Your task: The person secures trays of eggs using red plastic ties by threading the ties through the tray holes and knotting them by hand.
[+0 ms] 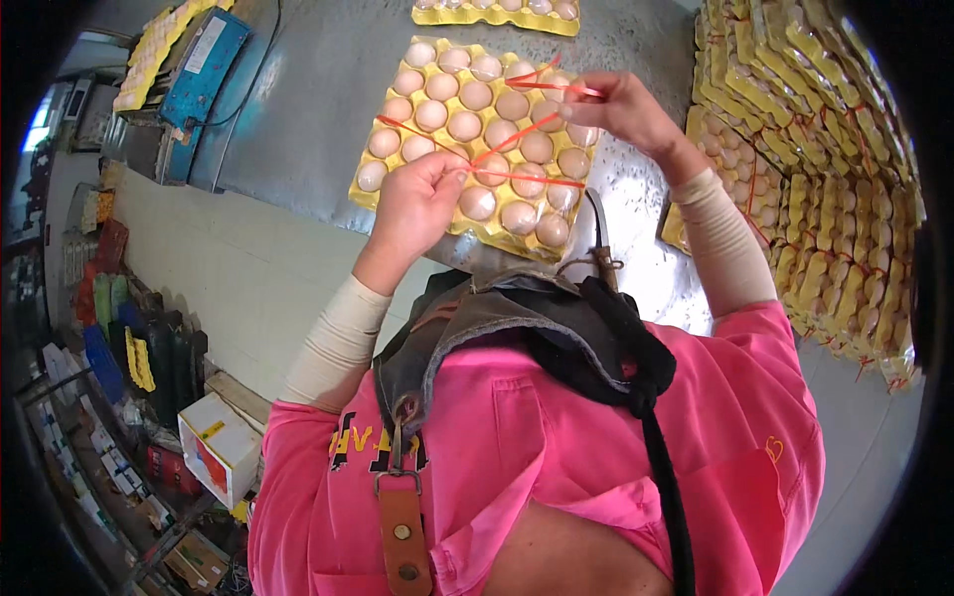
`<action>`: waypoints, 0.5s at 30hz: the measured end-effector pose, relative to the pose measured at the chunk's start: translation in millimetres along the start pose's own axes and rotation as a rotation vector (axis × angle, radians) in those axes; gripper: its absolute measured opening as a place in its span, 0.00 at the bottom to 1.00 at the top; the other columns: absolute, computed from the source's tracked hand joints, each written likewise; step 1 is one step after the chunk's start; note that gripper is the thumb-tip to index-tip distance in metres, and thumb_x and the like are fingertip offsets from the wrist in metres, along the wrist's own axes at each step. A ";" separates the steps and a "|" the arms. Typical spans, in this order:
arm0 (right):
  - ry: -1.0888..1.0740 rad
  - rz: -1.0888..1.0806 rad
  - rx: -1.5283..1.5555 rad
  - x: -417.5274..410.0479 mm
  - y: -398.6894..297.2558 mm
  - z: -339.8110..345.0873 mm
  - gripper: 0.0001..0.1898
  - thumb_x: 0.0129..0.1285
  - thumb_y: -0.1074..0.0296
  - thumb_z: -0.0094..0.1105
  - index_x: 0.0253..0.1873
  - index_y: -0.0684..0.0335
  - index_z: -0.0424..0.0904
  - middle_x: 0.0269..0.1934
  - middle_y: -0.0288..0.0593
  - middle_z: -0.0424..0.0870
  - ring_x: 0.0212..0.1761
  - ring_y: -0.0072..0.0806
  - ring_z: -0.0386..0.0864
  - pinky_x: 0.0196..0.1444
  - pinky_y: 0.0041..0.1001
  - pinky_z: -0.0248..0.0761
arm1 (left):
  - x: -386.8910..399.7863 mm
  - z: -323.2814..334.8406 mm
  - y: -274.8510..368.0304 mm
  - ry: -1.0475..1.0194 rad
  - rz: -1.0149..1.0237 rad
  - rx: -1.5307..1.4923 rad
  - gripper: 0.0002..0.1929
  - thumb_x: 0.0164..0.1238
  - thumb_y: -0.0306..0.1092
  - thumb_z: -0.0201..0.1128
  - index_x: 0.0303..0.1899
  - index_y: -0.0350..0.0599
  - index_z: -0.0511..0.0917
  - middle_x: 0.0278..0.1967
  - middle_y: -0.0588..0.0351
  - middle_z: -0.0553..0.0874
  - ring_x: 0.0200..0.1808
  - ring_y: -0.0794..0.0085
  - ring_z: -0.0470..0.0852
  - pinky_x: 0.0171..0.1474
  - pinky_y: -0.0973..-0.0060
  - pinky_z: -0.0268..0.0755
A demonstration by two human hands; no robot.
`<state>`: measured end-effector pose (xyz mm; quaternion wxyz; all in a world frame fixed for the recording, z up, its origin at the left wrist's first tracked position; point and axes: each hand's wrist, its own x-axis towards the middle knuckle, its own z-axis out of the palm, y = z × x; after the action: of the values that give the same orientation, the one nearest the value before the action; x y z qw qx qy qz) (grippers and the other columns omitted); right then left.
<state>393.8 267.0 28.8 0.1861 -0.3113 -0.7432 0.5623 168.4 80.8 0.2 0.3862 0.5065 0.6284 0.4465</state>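
Observation:
A yellow egg tray (pixel 363 197) filled with eggs (pixel 477 203) lies before me, with clear film over it. Thin red strapping (pixel 522 135) runs across the film and meets at a point near the tray's middle. There my left hand (pixel 419 200) pinches the strapping between thumb and fingers. Above the tray's right side, my right hand (pixel 624 112) grips a free length of the same strapping, which is drawn taut towards the left hand. One loose end curls up beside the right fingertips.
The tray rests on a worn metal table (pixel 305 127). By its near edge lies a curved-blade knife (pixel 598 223) with a wooden handle. Tied stacks of egg trays (pixel 827 223) rise at right. A blue machine (pixel 205 82) stands at left; another egg tray (pixel 496 16) lies at the far side.

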 end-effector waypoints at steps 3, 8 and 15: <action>0.163 -0.074 -0.169 40.1 15.8 11.9 0.07 0.58 0.68 0.69 0.31 0.62 0.79 0.26 0.23 0.73 0.28 0.10 0.66 0.30 0.17 0.62 | 4.0 0.5 3.3 0.007 -0.067 -0.049 0.06 0.67 0.25 0.57 0.40 0.34 0.80 0.29 0.60 0.84 0.29 0.85 0.77 0.33 0.82 0.71; 0.277 -0.165 -0.338 87.9 5.1 29.6 0.07 0.56 0.70 0.69 0.37 0.64 0.81 0.27 0.32 0.80 0.29 0.16 0.75 0.34 0.22 0.73 | 11.1 -6.1 12.9 -0.028 -0.117 -0.053 0.03 0.68 0.24 0.56 0.37 0.37 0.78 0.26 0.66 0.77 0.28 0.86 0.71 0.31 0.85 0.65; 0.257 -0.402 -0.614 122.1 -13.8 46.5 0.09 0.53 0.69 0.69 0.39 0.62 0.81 0.31 0.39 0.82 0.31 0.28 0.80 0.36 0.26 0.74 | 35.0 -12.0 15.4 -0.074 -0.076 0.334 0.07 0.63 0.30 0.57 0.40 0.42 0.79 0.29 0.43 0.82 0.32 0.50 0.82 0.36 0.61 0.73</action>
<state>271.1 313.2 19.1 0.2821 -0.2687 -0.8938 0.2223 155.0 114.4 17.4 0.3362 0.5556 0.6980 0.3019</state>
